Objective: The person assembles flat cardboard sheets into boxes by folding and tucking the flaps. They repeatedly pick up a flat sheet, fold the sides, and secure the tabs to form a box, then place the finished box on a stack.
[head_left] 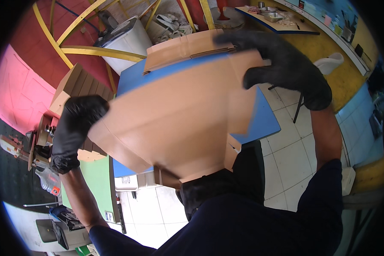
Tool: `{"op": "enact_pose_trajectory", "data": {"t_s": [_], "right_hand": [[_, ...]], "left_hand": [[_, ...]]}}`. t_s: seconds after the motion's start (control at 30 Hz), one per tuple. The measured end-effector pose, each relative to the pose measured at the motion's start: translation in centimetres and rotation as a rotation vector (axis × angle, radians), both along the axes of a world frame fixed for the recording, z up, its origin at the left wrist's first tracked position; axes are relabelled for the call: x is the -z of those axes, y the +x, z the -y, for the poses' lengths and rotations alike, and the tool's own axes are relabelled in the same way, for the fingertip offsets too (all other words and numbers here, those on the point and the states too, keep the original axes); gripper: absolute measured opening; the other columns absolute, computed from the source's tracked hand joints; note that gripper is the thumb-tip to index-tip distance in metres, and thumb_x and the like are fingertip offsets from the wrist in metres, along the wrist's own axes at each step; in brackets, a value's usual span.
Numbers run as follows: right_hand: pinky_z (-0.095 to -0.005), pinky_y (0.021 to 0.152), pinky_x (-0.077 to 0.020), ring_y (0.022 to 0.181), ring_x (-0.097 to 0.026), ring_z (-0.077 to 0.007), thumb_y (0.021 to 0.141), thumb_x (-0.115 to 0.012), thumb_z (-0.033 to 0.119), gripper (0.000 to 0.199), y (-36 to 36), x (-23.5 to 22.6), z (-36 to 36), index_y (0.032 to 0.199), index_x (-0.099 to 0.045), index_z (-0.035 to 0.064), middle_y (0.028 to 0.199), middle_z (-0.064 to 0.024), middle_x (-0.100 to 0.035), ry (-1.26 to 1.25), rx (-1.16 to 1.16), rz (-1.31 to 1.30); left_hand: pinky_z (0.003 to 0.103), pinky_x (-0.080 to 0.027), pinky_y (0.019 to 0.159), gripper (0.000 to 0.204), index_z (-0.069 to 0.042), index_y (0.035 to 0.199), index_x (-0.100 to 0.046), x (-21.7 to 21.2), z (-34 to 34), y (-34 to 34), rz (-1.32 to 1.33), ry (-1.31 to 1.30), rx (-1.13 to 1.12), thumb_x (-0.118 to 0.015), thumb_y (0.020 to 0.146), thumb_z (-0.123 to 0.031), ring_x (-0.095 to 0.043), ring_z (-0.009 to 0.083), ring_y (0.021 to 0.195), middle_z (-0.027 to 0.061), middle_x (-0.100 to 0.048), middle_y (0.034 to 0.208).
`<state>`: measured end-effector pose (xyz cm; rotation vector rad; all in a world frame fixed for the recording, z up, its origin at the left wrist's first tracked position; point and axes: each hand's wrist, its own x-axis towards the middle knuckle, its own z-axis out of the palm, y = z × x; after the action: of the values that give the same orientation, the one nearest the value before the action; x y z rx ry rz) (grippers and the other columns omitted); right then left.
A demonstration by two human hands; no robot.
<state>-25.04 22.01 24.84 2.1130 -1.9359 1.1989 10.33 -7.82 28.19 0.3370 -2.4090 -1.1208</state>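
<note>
Left hand (79, 128): black-gloved, pinching the left edge of the cardboard blank (170, 119)
Right hand (286, 64): black-gloved, thumb and fingers spread at the blank's upper right corner; blur hides whether they touch
Cardboard blank: between both hands, tilted over the blue table (265, 121)
Folded cardboard stack (179, 49): on the table's far edge

Blue table (266, 119) — folded cardboard (179, 49) lies along its far edge.
</note>
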Motion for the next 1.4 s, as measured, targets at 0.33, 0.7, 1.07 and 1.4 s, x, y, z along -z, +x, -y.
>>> {"op": "enact_pose_trajectory", "data": {"t_s": [0.33, 0.7, 1.07, 1.4], "right_hand": [[-0.0493, 0.117, -0.0389, 0.143, -0.049, -0.0251, 0.088, -0.081, 0.025, 0.071, -1.7, 14.3, -5.5, 0.151, -0.051, 0.0147, 0.154, -0.0043, -0.053, 0.059, 0.243, 0.401], [-0.0498, 0.117, -0.0393, 0.148, -0.039, -0.0385, 0.080, -0.086, 0.025, 0.079, 8.0, 26.3, -10.4, 0.149, -0.051, 0.0137, 0.159, -0.0158, -0.042, 0.441, 0.339, 0.215], [-0.0471, 0.095, -0.0494, 0.123, -0.059, -0.0336, 0.085, -0.074, 0.003, 0.037, 5.5, 29.1, -2.8, 0.121, -0.067, 0.0086, 0.140, -0.0104, -0.059, 0.147, 0.526, -0.120], [-0.0401, 0.098, -0.0526, 0.123, -0.062, -0.0297, 0.094, -0.063, -0.002, 0.033, 5.7, 29.1, -3.1, 0.128, -0.063, 0.0027, 0.140, -0.0142, -0.057, 0.025, 0.525, 0.480]], "left_hand": [[0.031, -0.051, 0.098, 0.033, 0.002, 0.123, -0.072, 20.4, 14.2, 11.5, -0.018, -0.255, -0.584, -0.065, 0.103, -0.023, -0.067, 0.0151, 0.104, 0.0084, -0.074, 0.114], [0.042, -0.049, 0.105, 0.033, 0.001, 0.127, -0.068, 27.9, -0.9, 7.4, 0.068, -0.313, -0.926, -0.071, 0.097, -0.014, -0.065, 0.0288, 0.119, 0.0168, -0.071, 0.125], [0.042, -0.056, 0.088, 0.032, -0.011, 0.118, -0.075, 29.5, -14.4, -14.5, 0.241, -0.438, -0.029, -0.073, 0.087, -0.015, -0.071, 0.0322, 0.098, 0.0090, -0.075, 0.106], [0.041, -0.056, 0.086, 0.031, -0.010, 0.117, -0.075, 29.7, -14.2, -17.0, 0.160, -0.052, 0.159, -0.075, 0.087, -0.017, -0.073, 0.0315, 0.098, 0.0093, -0.076, 0.111]]}}
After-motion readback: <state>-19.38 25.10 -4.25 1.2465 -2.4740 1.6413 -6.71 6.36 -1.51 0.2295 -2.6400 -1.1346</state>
